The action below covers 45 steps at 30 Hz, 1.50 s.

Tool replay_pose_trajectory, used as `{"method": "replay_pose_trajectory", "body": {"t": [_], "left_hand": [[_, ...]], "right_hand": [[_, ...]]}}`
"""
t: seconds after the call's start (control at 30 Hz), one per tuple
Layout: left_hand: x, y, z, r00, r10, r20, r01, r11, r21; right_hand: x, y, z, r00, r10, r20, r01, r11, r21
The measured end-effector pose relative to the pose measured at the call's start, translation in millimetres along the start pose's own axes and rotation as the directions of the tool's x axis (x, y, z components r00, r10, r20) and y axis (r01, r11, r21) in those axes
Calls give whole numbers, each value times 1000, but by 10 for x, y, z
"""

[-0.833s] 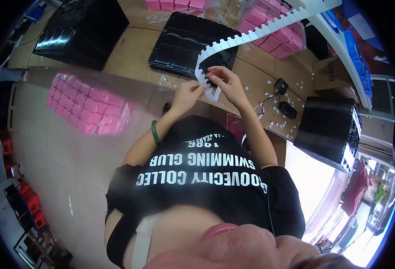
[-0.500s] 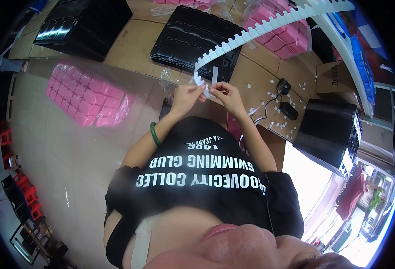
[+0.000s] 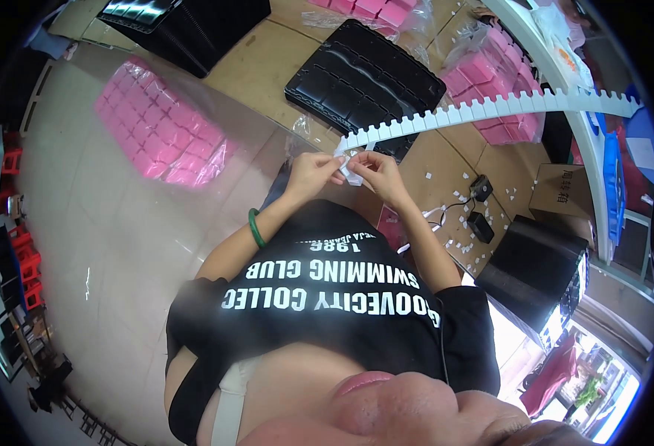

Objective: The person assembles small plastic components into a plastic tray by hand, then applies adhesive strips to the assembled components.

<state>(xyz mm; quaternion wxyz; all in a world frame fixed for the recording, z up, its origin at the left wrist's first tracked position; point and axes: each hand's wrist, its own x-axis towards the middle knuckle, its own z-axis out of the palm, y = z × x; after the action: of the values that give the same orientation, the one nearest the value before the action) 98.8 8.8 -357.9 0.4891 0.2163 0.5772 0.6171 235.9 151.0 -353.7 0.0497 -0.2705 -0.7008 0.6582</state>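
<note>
A long white strip (image 3: 446, 117) with square notches along one edge runs from my hands out to the upper right. My left hand (image 3: 313, 176), with a green bangle on its wrist, pinches the strip's near end. Close beside it, my right hand (image 3: 379, 175) grips the folded white end between thumb and fingertips. Small folds of the strip (image 3: 351, 175) show between the hands; my fingers partly hide them. Just beyond the strip, a black moulded plastic tray (image 3: 364, 78) lies on the cardboard-covered table.
Pink foam blocks (image 3: 165, 128) in clear plastic lie to the left, with another wrapped pink bundle (image 3: 494, 82) at the far right. Small white scraps surround a black adapter (image 3: 480, 227). Black boxes (image 3: 535, 264) stand right and far left; a cardboard carton (image 3: 562, 189) sits behind.
The strip's far part has swung lower, from a steep upward curve to a flatter line toward the right. My view has turned slightly. Both hands stay together on the strip's end.
</note>
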Motion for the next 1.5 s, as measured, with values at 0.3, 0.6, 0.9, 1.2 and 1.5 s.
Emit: {"method": "replay_pose_trajectory", "body": {"t": [0.3, 0.6, 0.9, 1.2, 1.5], "left_hand": [[-438, 263, -718, 906, 136, -401, -129, 991, 44], [-586, 226, -530, 966, -48, -255, 49, 999, -3], [-515, -4, -574, 959, -12, -282, 30, 998, 59], [-408, -13, -303, 949, 229, -217, -175, 955, 241], [-831, -54, -74, 900, 183, -395, -149, 982, 114]], "right_hand": [[141, -87, -593, 963, -94, -254, 51, 984, -172], [684, 805, -1105, 926, -218, -309, -59, 723, -688], [1024, 956, -1213, 735, -676, -60, 206, 307, -929], [1216, 1573, -1873, 886, -355, -298, -41, 580, -814], [1141, 984, -1451, 959, -130, -252, -153, 508, -847]]}}
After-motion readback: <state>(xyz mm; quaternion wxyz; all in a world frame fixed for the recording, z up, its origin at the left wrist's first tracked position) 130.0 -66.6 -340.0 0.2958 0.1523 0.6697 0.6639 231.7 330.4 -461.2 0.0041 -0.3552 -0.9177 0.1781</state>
